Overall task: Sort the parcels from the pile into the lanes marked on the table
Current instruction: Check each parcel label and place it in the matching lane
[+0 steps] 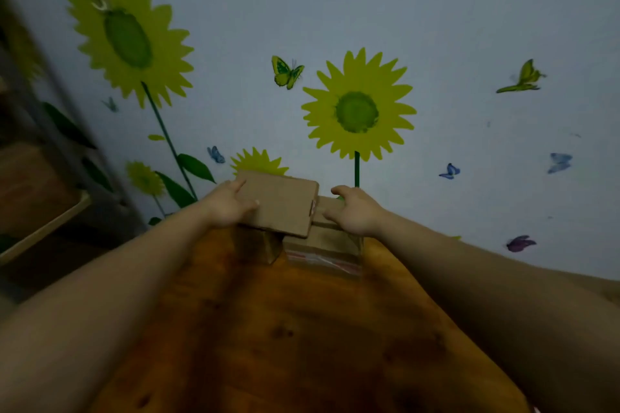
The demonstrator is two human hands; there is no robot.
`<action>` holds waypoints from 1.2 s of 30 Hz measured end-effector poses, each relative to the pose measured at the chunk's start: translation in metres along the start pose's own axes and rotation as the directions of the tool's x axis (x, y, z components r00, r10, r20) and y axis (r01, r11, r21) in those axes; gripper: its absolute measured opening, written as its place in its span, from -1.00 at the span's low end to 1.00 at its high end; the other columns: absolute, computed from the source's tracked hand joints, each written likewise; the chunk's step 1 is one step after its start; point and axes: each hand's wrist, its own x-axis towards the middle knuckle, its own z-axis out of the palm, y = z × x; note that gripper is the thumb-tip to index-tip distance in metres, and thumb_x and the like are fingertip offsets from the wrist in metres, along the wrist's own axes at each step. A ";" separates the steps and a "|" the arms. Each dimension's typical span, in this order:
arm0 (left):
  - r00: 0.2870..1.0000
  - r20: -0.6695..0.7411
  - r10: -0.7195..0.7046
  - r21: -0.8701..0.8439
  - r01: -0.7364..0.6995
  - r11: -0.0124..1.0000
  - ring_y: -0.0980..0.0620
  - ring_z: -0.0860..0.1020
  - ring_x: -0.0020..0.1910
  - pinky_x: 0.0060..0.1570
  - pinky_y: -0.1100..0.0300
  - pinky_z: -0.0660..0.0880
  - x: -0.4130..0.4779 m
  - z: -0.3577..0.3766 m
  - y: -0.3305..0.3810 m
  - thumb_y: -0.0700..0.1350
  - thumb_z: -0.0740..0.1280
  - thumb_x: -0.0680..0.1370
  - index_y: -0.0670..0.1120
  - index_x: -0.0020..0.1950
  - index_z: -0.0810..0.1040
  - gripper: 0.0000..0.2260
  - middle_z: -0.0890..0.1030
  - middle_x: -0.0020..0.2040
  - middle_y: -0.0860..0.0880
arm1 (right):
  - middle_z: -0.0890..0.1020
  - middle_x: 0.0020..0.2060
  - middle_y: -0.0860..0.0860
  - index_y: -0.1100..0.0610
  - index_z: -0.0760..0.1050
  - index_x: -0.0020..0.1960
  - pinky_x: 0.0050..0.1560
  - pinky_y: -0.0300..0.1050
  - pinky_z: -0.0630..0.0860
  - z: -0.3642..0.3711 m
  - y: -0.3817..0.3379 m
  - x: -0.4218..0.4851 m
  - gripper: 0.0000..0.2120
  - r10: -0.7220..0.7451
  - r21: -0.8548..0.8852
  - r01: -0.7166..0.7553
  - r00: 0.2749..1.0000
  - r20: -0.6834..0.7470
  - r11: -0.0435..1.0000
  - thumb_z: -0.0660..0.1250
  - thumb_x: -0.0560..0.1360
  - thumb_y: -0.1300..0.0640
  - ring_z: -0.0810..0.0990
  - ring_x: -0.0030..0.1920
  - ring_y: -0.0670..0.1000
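1. Across the lower frame runs the wooden table; no lane markings can be made out on the part in view, so the destination cannot be told.
2. Both forearms reach up-frame to the parcel pile at the table's far edge, centre of frame.
3. The left hand grips the flat top parcel, thumb on its upper face and fingers round its left edge, likely to lift it clear.
4. The right hand rests with curled fingers on the lower parcel at centre-right, probably steadying the stack; a firm grasp cannot be confirmed.
5. Behind, filling the upper frame, stands a wall with sunflower decals.
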 end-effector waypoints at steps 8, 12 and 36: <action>0.999 0.052 -0.014 -0.103 0.020 0.994 -0.18 0.29 0.42 0.37 0.06 0.27 0.114 -0.003 -0.055 -0.03 0.36 0.52 -0.15 0.54 0.06 -0.29 0.23 0.49 -0.20 | 0.38 0.40 0.15 0.18 0.13 0.51 0.20 -0.11 0.36 0.059 -0.029 0.077 -0.39 0.258 0.217 -0.253 0.966 0.003 0.943 0.26 0.58 -0.03 0.42 0.32 0.15; 0.985 0.151 -0.080 -0.237 0.115 0.965 -0.23 0.26 0.43 0.35 0.02 0.29 0.153 0.004 -0.071 0.01 0.34 0.53 -0.05 0.56 -0.16 -0.19 0.18 0.51 -0.21 | 0.47 0.33 0.14 0.14 0.08 0.54 0.28 0.01 0.42 0.080 -0.037 0.102 -0.27 0.338 0.352 -0.326 0.941 0.028 0.878 0.33 0.51 -0.09 0.49 0.26 0.15; 0.991 0.115 -0.068 -0.677 0.128 0.725 -0.09 0.58 -0.20 -0.13 0.01 0.59 0.029 0.000 -0.037 -0.15 0.22 0.61 -0.18 0.15 0.49 -0.83 0.54 0.09 -0.24 | 0.52 -0.17 0.06 0.00 0.30 -0.17 0.05 0.26 0.56 0.039 -0.033 0.008 -0.76 0.514 0.708 -0.138 0.784 -0.349 0.693 0.32 0.44 -0.09 0.60 -0.01 0.25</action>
